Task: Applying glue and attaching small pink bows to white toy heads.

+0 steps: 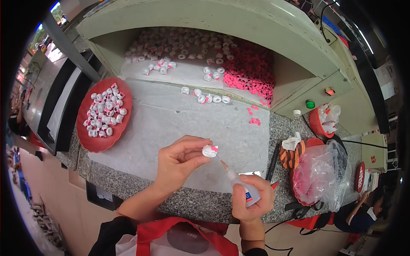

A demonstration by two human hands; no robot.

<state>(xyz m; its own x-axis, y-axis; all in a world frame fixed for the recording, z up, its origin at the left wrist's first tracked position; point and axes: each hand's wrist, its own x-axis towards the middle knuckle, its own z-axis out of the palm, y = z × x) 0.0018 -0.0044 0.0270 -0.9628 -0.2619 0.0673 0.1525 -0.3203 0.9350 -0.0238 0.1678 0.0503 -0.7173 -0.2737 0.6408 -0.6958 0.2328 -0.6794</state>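
Observation:
Between the thumb and fingers of my left hand (181, 160) is a small white cat-like toy head with a pink bow (209, 151). My right hand (254, 198) is wrapped round a translucent glue bottle (245, 187) with a blue and red label. Its thin nozzle tilts up to the left, with the tip close to the toy head; whether they touch I cannot tell. Beyond my hands, several white toy heads (217, 99) stand in a short row on the white paper sheet (171, 115). Small pink bow pieces (255, 121) lie to their right.
A pale green metal cabinet (205, 19) holds heaps of white heads (183, 42) and pink pieces (250, 68). At the left is a red plate (83, 134) of finished-looking heads. To the right are a plastic bag (331, 170), a striped cloth (292, 155) and a red basket (315, 123).

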